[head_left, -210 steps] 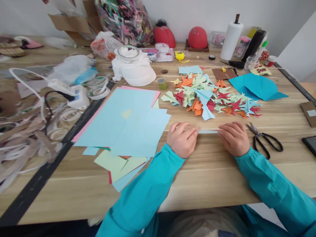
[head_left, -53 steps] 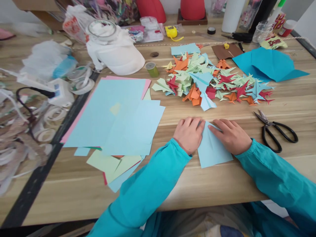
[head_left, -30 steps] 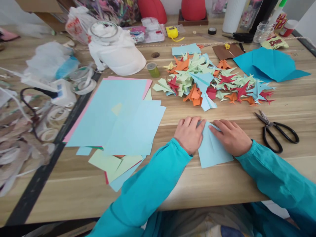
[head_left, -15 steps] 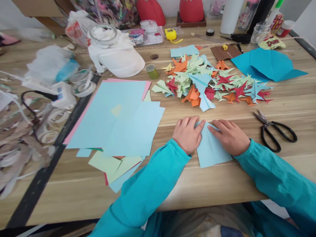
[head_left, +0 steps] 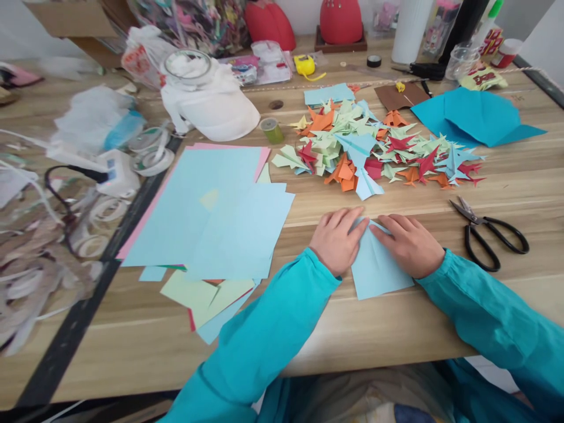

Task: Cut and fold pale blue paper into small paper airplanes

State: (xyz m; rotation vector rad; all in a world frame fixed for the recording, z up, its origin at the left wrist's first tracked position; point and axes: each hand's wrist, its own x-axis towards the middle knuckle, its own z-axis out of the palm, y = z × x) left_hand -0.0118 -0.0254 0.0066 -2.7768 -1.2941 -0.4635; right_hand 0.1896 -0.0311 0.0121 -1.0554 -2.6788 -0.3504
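- Blue paper sheet [head_left: 381, 276] lies flat on the surface [head_left: 335, 346], right in front of me and partly under both hands; a few seconds ago only a thin pale edge showed between them.
- A crease now shows running down from near its top, so I judge the folding is under way, with more folds to press.
- My left hand [head_left: 337, 241] has its fingers close together on the upper left, the tips a touch nearer the top than a moment ago.
- My right hand [head_left: 409, 247] rests palm down, fingers slightly spread, one digit reaching toward the crease.
- Whether either pinches an edge I cannot tell.
- Beyond, the folded paper pieces [head_left: 350, 144] look undisturbed.
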